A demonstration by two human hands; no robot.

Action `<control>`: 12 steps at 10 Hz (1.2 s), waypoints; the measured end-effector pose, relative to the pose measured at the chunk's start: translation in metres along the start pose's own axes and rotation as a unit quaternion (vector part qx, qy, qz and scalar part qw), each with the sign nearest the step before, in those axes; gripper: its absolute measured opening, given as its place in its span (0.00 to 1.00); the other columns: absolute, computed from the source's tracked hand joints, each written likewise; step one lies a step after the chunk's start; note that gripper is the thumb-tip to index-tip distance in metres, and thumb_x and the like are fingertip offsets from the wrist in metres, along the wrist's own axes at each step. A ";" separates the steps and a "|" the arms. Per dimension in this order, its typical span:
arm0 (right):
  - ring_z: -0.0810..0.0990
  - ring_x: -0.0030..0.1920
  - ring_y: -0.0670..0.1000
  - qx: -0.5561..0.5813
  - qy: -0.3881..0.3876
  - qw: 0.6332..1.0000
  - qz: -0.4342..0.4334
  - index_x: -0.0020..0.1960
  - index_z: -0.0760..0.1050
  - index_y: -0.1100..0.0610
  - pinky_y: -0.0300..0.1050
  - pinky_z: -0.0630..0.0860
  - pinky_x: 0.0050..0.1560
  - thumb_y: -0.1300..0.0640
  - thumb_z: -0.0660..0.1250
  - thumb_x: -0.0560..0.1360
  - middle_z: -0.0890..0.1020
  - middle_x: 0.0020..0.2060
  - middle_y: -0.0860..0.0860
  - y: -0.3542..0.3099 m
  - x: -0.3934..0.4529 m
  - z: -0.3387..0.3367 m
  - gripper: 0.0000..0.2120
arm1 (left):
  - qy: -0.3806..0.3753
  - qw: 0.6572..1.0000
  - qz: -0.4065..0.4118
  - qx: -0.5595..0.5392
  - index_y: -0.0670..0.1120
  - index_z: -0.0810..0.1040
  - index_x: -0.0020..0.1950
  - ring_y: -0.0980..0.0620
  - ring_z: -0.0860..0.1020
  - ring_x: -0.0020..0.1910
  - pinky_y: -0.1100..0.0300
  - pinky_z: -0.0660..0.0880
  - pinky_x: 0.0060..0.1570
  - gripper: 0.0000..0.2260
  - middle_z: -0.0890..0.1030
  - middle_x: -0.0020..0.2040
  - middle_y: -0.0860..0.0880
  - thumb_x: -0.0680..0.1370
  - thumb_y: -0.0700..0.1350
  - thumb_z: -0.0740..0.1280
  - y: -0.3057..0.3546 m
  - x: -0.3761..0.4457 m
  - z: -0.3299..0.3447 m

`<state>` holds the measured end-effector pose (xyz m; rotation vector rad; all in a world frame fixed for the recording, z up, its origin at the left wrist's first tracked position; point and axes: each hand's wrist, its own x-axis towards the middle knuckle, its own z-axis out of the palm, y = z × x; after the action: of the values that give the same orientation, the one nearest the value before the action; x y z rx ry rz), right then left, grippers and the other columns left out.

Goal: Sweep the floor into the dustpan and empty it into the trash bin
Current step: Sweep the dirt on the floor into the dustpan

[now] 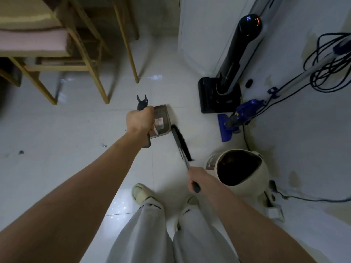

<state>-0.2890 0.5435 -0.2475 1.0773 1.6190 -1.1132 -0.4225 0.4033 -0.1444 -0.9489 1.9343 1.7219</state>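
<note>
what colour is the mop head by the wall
Blue: the flat mop head lying on the pale floor, seen in the head view.

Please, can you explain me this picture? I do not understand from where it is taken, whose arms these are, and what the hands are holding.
There is one picture, taken by a wide-angle camera worn on a person's head. It looks forward and down, so you see the person's own arms, legs and shoes from above. No robot is involved.

The left hand grips the handle of a dustpan, which already has some light scraps in it. The right hand grips a black brush, whose bristles are near the dustpan's edge.

On the pale tiled floor a few dark bits lie at the left. The open trash bin stands at the right, beside the person. Further back are a black upright vacuum, a blue mop and wooden chair legs.
</note>
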 end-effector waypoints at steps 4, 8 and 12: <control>0.61 0.17 0.45 0.139 -0.092 0.986 -0.004 0.46 0.66 0.58 0.31 0.58 0.17 0.61 0.52 0.82 0.65 0.21 0.51 -0.116 -0.021 0.058 0.08 | 0.075 0.987 0.008 -0.141 0.45 0.66 0.34 0.56 0.59 0.19 0.68 0.56 0.19 0.12 0.64 0.27 0.50 0.77 0.38 0.62 0.051 0.032 -0.143; 0.80 0.49 0.54 -0.450 0.053 0.878 -0.154 0.64 0.70 0.67 0.39 0.71 0.26 0.68 0.63 0.75 0.80 0.52 0.57 -0.277 0.053 0.196 0.17 | -0.011 0.922 -0.063 -0.382 0.50 0.59 0.29 0.57 0.56 0.17 0.67 0.56 0.17 0.20 0.57 0.21 0.55 0.80 0.46 0.60 0.041 0.115 -0.298; 0.67 0.15 0.45 -0.188 -0.024 0.970 -0.151 0.67 0.68 0.69 0.30 0.64 0.17 0.64 0.58 0.79 0.69 0.29 0.53 -0.355 0.008 0.171 0.18 | 0.156 0.899 -0.048 -0.406 0.49 0.63 0.31 0.56 0.58 0.17 0.67 0.57 0.19 0.16 0.62 0.20 0.54 0.78 0.41 0.60 0.115 0.168 -0.286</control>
<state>-0.5985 0.3014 -0.2202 0.5651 1.9036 -0.9575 -0.5769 0.0882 -0.1250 -1.6479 1.2418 2.4843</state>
